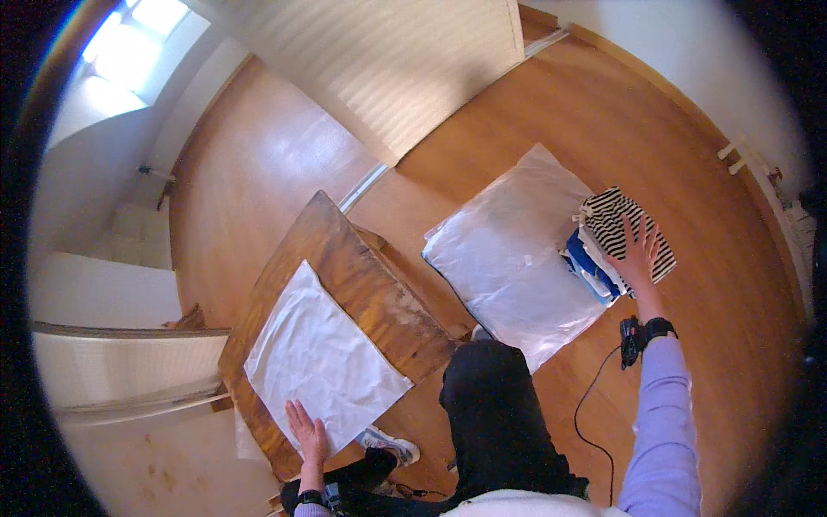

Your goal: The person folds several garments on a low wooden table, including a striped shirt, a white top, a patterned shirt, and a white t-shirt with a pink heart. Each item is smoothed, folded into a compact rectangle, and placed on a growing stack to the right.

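Note:
A white cloth [323,355] lies spread on a low wooden table [381,291] in front of me on the left. My left hand [305,432] rests with fingers spread on the near left edge of the cloth. On the right, my right hand [636,257] is on a pile of folded clothes, its fingers spread over a black-and-white striped cloth [607,223] at the top. Blue [586,260] and white fabric shows under the striped one. The pile sits at the right edge of a large, flat, whitish translucent sheet or bag [517,252] on the floor.
A black cable [577,413] runs over the wooden floor [711,213] near my right arm. My knee [491,381] and shoe [394,446] are close to the table. A large pale panel [400,71] stands beyond, and a white wall curves along the right.

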Demonstrator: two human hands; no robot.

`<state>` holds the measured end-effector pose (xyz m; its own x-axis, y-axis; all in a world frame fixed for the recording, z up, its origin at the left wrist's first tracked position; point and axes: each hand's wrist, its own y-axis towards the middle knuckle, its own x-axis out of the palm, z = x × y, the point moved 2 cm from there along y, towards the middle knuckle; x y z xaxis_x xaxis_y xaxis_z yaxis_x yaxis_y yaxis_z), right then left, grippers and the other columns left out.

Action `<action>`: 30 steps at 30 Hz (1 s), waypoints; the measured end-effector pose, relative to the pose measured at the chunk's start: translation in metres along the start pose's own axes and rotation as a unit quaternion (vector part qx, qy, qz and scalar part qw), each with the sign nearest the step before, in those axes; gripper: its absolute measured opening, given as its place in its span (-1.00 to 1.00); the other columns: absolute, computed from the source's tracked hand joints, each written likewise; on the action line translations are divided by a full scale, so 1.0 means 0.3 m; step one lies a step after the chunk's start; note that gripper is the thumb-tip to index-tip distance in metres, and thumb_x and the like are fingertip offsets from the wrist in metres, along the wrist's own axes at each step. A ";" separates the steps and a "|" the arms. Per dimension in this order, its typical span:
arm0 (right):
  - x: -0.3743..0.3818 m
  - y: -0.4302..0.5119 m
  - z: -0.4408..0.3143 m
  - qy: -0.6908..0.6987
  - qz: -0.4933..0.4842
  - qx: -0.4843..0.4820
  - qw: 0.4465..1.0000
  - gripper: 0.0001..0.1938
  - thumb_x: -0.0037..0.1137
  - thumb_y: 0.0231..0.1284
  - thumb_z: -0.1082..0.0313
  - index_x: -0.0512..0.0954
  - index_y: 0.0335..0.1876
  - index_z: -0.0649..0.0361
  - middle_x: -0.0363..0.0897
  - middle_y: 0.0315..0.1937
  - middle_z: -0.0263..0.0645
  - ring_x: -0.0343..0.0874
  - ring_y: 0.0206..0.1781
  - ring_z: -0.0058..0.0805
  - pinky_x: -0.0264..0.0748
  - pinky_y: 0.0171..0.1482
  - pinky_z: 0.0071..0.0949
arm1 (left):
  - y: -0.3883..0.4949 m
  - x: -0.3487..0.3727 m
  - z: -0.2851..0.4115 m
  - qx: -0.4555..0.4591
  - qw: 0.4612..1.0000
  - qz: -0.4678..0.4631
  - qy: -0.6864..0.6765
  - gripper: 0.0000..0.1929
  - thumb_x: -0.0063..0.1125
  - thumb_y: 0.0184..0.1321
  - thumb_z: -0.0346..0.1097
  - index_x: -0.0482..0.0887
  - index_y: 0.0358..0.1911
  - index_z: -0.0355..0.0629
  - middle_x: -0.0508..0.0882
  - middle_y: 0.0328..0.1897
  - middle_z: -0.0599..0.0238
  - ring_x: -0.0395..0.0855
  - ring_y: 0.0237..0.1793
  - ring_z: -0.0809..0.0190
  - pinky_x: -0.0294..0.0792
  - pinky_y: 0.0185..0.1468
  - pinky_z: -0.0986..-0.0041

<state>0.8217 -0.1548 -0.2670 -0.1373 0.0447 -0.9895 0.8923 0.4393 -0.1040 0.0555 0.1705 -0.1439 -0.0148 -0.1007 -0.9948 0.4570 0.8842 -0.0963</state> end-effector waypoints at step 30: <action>0.041 -0.046 0.047 0.084 -0.064 -0.065 0.992 0.09 0.44 -0.12 0.15 -0.03 0.56 0.11 0.39 0.29 0.17 0.44 0.29 0.10 0.39 0.30 -0.13 | -0.020 0.003 0.014 -0.069 0.996 -0.002 -0.058 -0.20 0.04 0.27 0.01 0.01 0.54 -0.05 -0.12 0.65 0.01 -0.24 0.62 -0.08 -0.32 0.55 -0.04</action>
<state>0.8138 -0.1729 -0.2791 -0.3257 0.1247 -0.9372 0.8010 0.5631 -0.2034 0.0565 0.1633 -0.1440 0.0896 -0.1494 -0.9847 0.3303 0.9372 -0.1122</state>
